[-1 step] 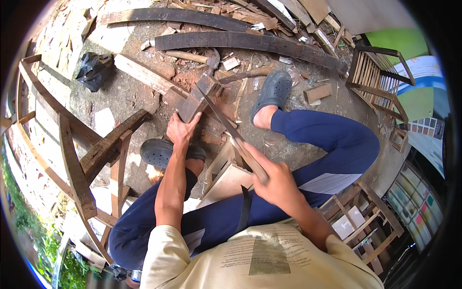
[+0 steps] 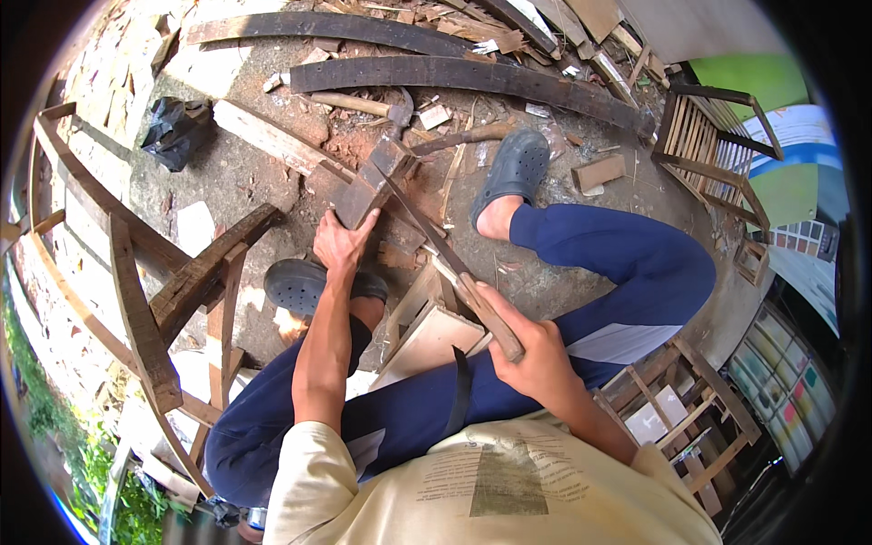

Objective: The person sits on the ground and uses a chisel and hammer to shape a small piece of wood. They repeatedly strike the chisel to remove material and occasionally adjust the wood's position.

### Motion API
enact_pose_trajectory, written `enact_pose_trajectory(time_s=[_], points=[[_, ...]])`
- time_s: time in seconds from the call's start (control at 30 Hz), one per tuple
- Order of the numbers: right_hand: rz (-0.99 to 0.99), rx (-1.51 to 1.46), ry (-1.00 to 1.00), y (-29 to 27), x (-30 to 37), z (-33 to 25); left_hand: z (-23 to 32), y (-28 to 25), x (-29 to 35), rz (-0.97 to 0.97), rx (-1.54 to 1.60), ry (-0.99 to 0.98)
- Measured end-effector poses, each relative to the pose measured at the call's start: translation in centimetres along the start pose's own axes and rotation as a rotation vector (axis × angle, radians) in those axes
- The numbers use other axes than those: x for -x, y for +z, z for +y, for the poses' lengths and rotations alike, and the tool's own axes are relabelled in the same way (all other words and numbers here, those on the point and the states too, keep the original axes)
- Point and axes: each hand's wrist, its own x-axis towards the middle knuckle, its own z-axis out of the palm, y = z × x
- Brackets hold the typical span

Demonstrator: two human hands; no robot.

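While the left hand (image 2: 343, 243) steadies a wood block (image 2: 361, 203), the right hand (image 2: 538, 356) holds a long blade (image 2: 420, 220) across its edge.
At 11 o'clock, the block lies over a plank (image 2: 263, 136); left fingers (image 2: 324, 242) grip its near end, right fingers (image 2: 496, 302) wrap the handle (image 2: 495, 324) toward 4 o'clock. Work seems unfinished: the block looks undivided, and any cut's depth I cannot tell.

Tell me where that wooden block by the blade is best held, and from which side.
Probably by its near end, from the person's left, where the left hand holds it. The wooden block slants away, its squared near end within reach, with edges for thumb and fingers. The long blade comes in across it from the right, so that side looks riskier.
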Motion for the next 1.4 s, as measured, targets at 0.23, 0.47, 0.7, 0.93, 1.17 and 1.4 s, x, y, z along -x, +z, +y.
enact_pose_trajectory(time_s=[0.23,0.47,0.7,0.93,1.17,1.4], points=[[-0.127,0.08,0.209,3.9,-11.1,1.8,1.8,-0.9,-1.3,-0.079,0.011,-0.004],[0.063,-0.046,-0.06,-0.3,0.9,0.3,0.8,-0.2,-1.5,0.006,0.029,0.013],[-0.045,0.018,0.09,3.5,-5.6,1.3,1.0,-1.0,-0.8,-0.059,0.04,-0.009],[-0.076,0.058,0.115,2.8,-7.3,2.1,2.1,-1.2,-1.0,-0.05,0.085,0.02],[-0.01,0.007,-0.009,-1.0,2.3,-0.8,1.2,-0.9,-1.0,-0.013,0.068,-0.001],[-0.102,0.073,0.165,4.3,-12.2,1.8,2.1,-1.0,-1.0,-0.03,0.084,0.03]])
